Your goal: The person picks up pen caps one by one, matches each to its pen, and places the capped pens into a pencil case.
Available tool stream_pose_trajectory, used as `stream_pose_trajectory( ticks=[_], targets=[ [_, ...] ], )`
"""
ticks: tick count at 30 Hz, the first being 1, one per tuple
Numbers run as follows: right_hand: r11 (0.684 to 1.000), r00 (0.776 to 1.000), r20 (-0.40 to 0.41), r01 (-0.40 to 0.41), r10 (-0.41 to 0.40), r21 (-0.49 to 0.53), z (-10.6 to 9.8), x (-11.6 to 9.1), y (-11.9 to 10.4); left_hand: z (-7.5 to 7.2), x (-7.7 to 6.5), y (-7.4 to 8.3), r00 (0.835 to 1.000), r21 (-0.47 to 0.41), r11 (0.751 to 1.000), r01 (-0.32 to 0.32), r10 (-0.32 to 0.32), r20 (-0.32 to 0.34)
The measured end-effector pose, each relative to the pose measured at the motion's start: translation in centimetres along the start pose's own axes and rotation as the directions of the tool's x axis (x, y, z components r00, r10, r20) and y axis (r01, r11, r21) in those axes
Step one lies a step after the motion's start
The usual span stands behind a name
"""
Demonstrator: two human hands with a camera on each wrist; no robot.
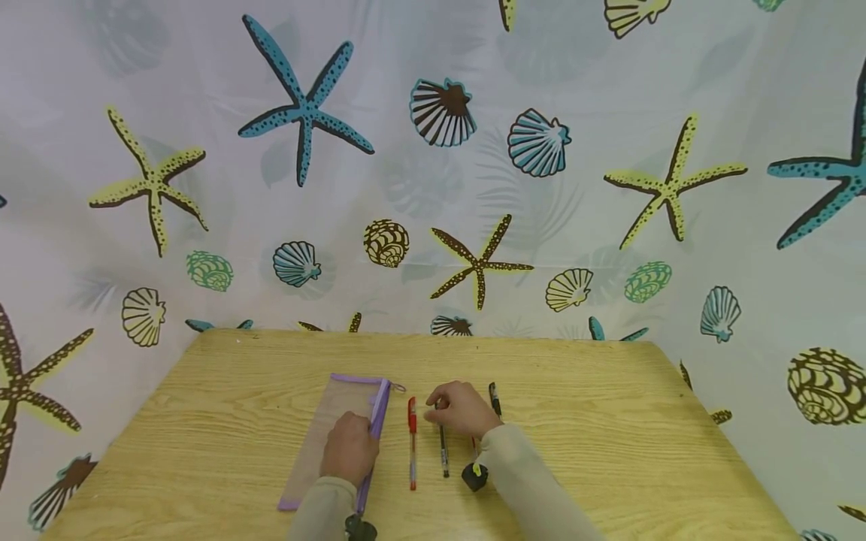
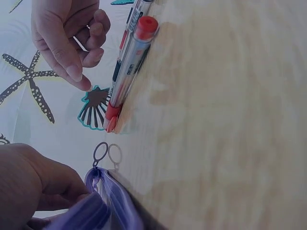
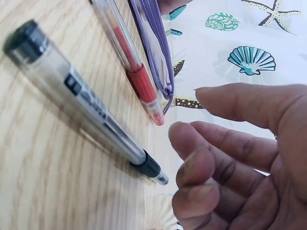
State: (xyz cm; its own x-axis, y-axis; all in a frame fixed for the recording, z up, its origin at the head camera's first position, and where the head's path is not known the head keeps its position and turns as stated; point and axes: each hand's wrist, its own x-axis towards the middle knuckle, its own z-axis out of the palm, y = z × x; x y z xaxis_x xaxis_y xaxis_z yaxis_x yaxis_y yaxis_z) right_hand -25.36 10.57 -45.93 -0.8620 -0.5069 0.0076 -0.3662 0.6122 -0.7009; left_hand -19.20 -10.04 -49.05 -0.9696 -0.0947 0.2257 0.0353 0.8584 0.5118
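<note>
My left hand (image 1: 350,449) grips the purple zipped edge of a see-through mesh zipper pouch (image 1: 318,436). In the left wrist view the pouch's purple edge (image 2: 120,201) stands up, with a pull loop at its end. My right hand (image 1: 463,409) hovers over the pens with loosely curled fingers and nothing between thumb and fingertips. Beneath it lies a black pen (image 1: 443,454), seen close in the right wrist view, its grip end near the fingers. A red pen (image 1: 413,443) lies between that pen and the pouch.
Another black-capped pen (image 1: 495,398) lies beyond the right wrist, partly hidden by the arm. Part of a red pen (image 1: 474,445) shows beneath that wrist. The wooden table (image 1: 609,421) meets a curtain (image 1: 406,180) printed with shells and starfish at the back and sides.
</note>
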Motion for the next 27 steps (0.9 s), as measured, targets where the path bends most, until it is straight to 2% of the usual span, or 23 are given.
stream_pose_trajectory(
  ticks=[8,13,17,20,27],
  targets=[
    [0.998,1.0,0.018,-0.024,0.025,-0.058,0.7,0.5,-0.4,-0.1,0.0,-1.0,0.999,-0.138,0.99,0.04,-0.041,-0.004],
    [0.997,0.998,0.017,-0.06,0.061,-0.044,1.2,0.7,-0.7,0.4,0.2,-2.3,0.999,-0.235,0.972,0.028,-0.034,-0.023],
    [0.995,0.994,0.03,-0.1,0.101,-0.019,1.6,0.9,-0.9,0.7,0.4,-2.9,0.998,-0.291,0.955,0.065,-0.068,0.0],
    [0.993,0.992,0.038,-0.116,0.117,-0.022,1.8,1.0,-1.0,0.7,0.5,-3.1,0.995,-0.33,0.939,0.098,-0.095,0.025],
    [0.989,0.989,0.038,-0.141,0.143,-0.051,2.0,1.0,-1.8,0.5,0.5,-3.2,0.984,-0.457,0.872,0.175,-0.145,0.101]
  ],
)
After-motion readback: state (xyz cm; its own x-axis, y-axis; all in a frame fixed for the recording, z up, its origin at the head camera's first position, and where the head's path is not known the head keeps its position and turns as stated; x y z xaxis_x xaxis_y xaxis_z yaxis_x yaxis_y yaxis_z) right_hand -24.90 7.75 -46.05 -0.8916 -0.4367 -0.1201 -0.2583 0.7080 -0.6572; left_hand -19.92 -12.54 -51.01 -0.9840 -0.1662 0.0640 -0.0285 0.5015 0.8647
